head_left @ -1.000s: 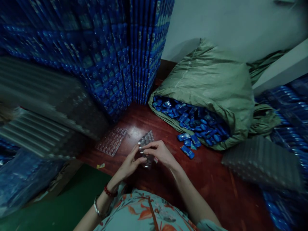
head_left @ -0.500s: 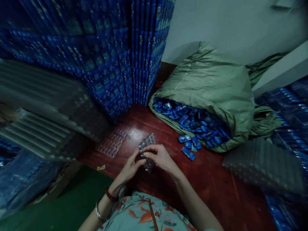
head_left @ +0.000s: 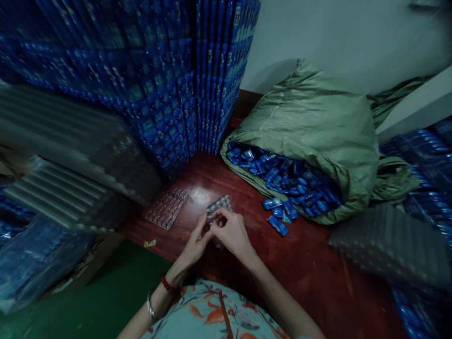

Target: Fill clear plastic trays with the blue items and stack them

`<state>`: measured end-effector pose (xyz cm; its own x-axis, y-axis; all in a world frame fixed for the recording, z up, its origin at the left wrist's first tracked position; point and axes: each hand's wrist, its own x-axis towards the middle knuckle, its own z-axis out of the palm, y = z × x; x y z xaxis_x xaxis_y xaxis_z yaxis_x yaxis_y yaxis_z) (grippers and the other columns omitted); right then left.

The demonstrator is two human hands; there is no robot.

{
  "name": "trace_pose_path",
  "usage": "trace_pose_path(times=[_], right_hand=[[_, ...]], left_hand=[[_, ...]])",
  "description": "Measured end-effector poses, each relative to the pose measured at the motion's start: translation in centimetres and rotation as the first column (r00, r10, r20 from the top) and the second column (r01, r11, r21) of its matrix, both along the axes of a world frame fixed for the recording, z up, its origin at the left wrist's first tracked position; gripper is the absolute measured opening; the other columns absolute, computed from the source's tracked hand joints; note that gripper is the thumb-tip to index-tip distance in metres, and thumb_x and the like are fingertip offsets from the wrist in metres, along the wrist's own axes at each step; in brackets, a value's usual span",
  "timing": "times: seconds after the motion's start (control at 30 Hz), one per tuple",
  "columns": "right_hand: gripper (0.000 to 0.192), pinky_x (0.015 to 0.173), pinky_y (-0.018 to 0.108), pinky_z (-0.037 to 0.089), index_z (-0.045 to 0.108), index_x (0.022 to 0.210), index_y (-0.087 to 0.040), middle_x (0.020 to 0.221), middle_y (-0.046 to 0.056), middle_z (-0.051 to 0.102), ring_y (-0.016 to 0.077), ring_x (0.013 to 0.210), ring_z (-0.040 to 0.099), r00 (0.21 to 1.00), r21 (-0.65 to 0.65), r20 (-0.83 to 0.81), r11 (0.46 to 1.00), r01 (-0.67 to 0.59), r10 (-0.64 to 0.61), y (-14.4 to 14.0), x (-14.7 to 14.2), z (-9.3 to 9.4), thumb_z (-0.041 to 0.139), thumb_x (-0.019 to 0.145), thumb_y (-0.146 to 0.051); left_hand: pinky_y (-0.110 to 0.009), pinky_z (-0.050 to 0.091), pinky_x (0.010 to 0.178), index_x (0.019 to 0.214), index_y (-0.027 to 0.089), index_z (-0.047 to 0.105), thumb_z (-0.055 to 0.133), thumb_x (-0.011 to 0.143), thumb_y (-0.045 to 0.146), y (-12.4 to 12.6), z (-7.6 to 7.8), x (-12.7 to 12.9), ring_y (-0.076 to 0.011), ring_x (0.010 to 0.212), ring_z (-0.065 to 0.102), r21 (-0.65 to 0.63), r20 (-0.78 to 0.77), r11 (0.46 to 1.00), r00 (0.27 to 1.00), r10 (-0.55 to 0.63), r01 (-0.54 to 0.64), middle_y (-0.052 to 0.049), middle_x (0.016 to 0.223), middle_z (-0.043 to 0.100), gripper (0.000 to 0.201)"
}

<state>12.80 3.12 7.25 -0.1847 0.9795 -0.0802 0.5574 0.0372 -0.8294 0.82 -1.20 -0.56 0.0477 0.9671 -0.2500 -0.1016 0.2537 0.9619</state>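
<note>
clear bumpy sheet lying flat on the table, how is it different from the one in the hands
The flat sheet lies untouched on the reddish table; the held sheet is partly covered by the hands. The table's red shows through the flat sheet, while the held sheet looks greyer. Both have rows of bumps.

The person wears a pale aqua garment (head_left: 201, 325) patterned with orange and grey leaf-like shapes, a narrow brown strip (head_left: 225, 313) running down its middle. Around the left wrist (head_left: 179, 269) is a bracelet of round red beads (head_left: 168, 285); nearer the elbow, a twisted silver bangle (head_left: 150, 306). The right forearm (head_left: 277, 294) is bare.
</note>
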Motion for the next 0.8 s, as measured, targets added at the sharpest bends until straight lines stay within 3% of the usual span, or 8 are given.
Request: trace_pose_path(times=[0.17, 0.3, 0.43, 0.53, 0.6, 0.7, 0.8], right_hand=[[0.014, 0.053, 0.021, 0.037, 0.063, 0.067, -0.019, 0.058, -0.003, 0.059, 0.0104, 0.052, 0.049, 0.999, -0.024, -0.052, 1.000, -0.011, 0.010, 0.8, -0.2, -0.1, 0.052, 0.058, -0.016], [0.010, 0.049, 0.020, 0.035, 0.059, 0.066, -0.019, 0.053, -0.006, 0.052, 0.0092, 0.049, 0.046, 0.995, -0.001, -0.094, 1.000, -0.016, 0.016, 1.2, 0.2, 0.5, 0.052, 0.059, -0.016], [0.007, 0.051, 0.020, 0.035, 0.054, 0.068, -0.019, 0.057, -0.006, 0.050, 0.0090, 0.051, 0.045, 0.995, 0.187, -0.096, 0.982, -0.017, 0.035, 1.4, 0.9, 1.6, 0.050, 0.064, -0.014], [0.010, 0.059, 0.022, 0.039, 0.052, 0.069, -0.020, 0.066, -0.002, 0.053, 0.0115, 0.061, 0.049, 0.999, 0.398, -0.027, 0.917, -0.022, 0.036, 2.5, 0.4, 1.4, 0.047, 0.069, -0.011], [0.011, 0.067, 0.025, 0.041, 0.053, 0.072, -0.020, 0.072, 0.001, 0.056, 0.0146, 0.071, 0.052, 0.994, 0.493, 0.069, 0.864, -0.107, 0.083, 4.0, -0.6, 0.6, 0.047, 0.072, -0.010], [0.012, 0.079, 0.032, 0.040, 0.058, 0.088, -0.019, 0.089, 0.006, 0.061, 0.0192, 0.087, 0.053, 0.947, 0.477, 0.223, 0.822, -0.313, 0.231, 5.8, -3.0, -0.8, 0.049, 0.081, -0.015], [0.016, 0.084, 0.033, 0.040, 0.060, 0.098, -0.019, 0.100, 0.007, 0.062, 0.0194, 0.094, 0.054, 0.933, 0.360, 0.102, 0.861, -0.358, 0.345, 5.5, -4.9, -0.9, 0.052, 0.086, -0.025]], left_hand=[[-0.035, 0.021, 0.114, 0.147, 0.022, 0.014, 0.054, 0.081, 0.054, 0.1, 1.0, 0.2, -0.0233, 0.138, 0.024, 0.127, 0.047, 0.992, 0.998, -0.028, 0.022, -0.007, 0.150, 0.029, 0.083], [-0.033, 0.015, 0.115, 0.147, 0.024, 0.000, 0.046, 0.089, 0.046, -0.3, 0.8, 0.4, -0.0197, 0.141, 0.014, 0.207, -0.025, 0.978, 1.000, 0.007, -0.002, -0.005, 0.154, 0.015, 0.077], [-0.033, 0.015, 0.115, 0.147, 0.024, 0.000, 0.042, 0.090, 0.048, -0.9, 0.7, -1.5, -0.0207, 0.142, 0.009, 0.234, -0.087, 0.949, 0.967, 0.239, -0.213, -0.006, 0.155, 0.010, 0.076], [-0.033, 0.014, 0.115, 0.147, 0.026, 0.009, 0.044, 0.089, 0.050, -1.7, 1.5, -4.3, -0.0212, 0.142, 0.007, 0.226, -0.190, 0.886, 0.874, 0.447, -0.404, -0.004, 0.155, 0.009, 0.072], [-0.035, 0.016, 0.114, 0.147, 0.027, 0.012, 0.047, 0.086, 0.051, -2.5, 2.2, -5.9, -0.0225, 0.141, 0.013, 0.210, -0.217, 0.847, 0.822, 0.527, -0.488, -0.004, 0.155, 0.013, 0.074], [-0.037, 0.029, 0.110, 0.147, 0.028, 0.011, 0.055, 0.081, 0.053, -4.0, 2.8, -6.5, -0.0259, 0.136, 0.030, 0.141, -0.192, 0.833, 0.810, 0.553, -0.535, -0.007, 0.151, 0.024, 0.083], [-0.037, 0.042, 0.101, 0.146, 0.033, 0.008, 0.058, 0.080, 0.050, -5.1, 2.5, -5.4, -0.0264, 0.128, 0.043, 0.096, -0.139, 0.838, 0.826, 0.546, -0.537, -0.006, 0.146, 0.034, 0.085]])
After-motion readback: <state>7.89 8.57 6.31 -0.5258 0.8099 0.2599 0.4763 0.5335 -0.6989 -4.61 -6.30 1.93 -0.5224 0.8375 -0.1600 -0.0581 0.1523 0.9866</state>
